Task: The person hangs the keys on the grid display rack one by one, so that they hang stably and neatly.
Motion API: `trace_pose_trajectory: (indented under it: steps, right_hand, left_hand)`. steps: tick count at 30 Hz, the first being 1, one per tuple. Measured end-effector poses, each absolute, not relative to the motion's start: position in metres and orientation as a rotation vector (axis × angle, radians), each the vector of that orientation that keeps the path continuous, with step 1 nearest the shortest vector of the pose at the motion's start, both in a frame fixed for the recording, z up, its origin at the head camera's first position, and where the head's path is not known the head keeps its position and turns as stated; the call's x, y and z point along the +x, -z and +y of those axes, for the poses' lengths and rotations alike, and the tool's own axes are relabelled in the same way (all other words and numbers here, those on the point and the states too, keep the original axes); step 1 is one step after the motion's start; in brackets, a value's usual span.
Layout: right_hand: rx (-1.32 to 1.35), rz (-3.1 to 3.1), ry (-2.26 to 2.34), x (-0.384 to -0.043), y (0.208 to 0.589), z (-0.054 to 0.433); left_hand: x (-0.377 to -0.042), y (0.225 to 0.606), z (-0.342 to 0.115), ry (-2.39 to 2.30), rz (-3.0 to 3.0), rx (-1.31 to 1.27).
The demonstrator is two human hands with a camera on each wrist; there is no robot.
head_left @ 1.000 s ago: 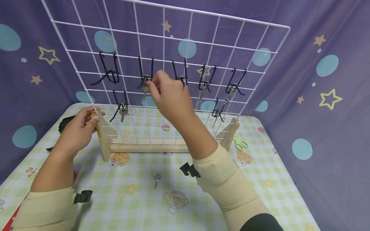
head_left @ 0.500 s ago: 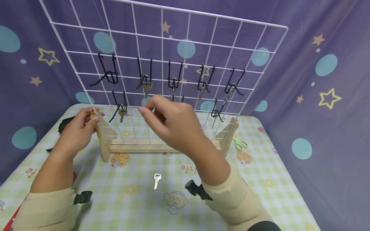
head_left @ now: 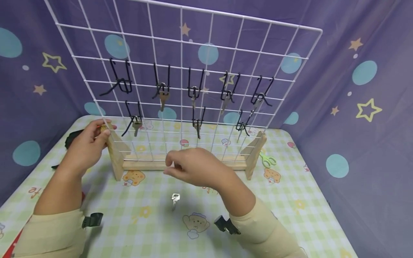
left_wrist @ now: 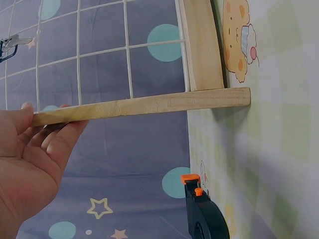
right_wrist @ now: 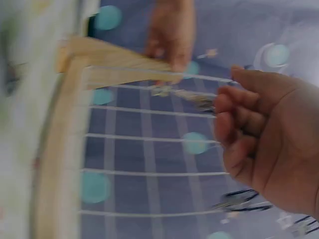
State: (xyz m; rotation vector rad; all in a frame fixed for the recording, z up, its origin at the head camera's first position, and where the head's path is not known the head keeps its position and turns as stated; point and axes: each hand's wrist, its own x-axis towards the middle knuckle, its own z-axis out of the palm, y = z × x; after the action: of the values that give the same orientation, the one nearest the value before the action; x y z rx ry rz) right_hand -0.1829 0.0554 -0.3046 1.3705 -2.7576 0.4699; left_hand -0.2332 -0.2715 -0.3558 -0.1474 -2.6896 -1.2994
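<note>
My left hand [head_left: 87,147] grips the top of the wooden side support [head_left: 113,157] of a white wire grid rack [head_left: 243,17]. In the left wrist view, thumb and fingers lie on opposite sides of that wood [left_wrist: 144,104]. Several black hooks [head_left: 122,85] hang on the grid. Keys hang from most of them, such as a key [head_left: 164,100] in the upper row; the upper-left hook bears none. My right hand [head_left: 196,167], fingers loosely bent and holding nothing, hovers before the rack's base. Below it a loose silver key [head_left: 175,197] lies on the tablecloth.
Green scissors [head_left: 268,160] lie by the right wooden support [head_left: 255,157]. A black tool with orange parts [left_wrist: 207,214] rests beyond the left support. The checkered tablecloth [head_left: 129,222] covers the table, and a purple curtain [head_left: 380,200] hangs around it.
My right hand has let go of a key on the second upper hook and come down toward the table. That key now hangs there. My left hand has stayed on the support.
</note>
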Motion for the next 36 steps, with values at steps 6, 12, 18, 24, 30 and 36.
trace_pose_trajectory:
  steps: [6, 12, 18, 24, 30, 36]
  right_hand:
    - [1.275, -3.112, -0.207, -0.201, 0.352, 0.048]
    - [1.221, -3.268, 0.011, -0.208, 0.388, 0.037]
    - [1.300, -3.268, 0.234, -0.208, 0.410, 0.024]
    - [1.324, -3.261, 0.301, -0.208, 0.416, 0.018]
    - [1.356, -3.268, 0.302, -0.207, 0.416, 0.016]
    - [1.421, -3.297, 0.260, -0.206, 0.416, 0.013]
  left_hand:
    - [-0.234, 0.356, -0.271, 1.323, -2.686, -0.149]
    - [-0.234, 0.356, -0.271, 1.324, -2.687, -0.155]
    - [-0.234, 0.356, -0.271, 1.320, -2.682, -0.169]
    - [-0.234, 0.355, -0.271, 1.307, -2.691, -0.163]
    - [-0.233, 0.356, -0.271, 1.323, -2.698, -0.151]
    - [-0.233, 0.356, -0.271, 1.336, -2.692, -0.168]
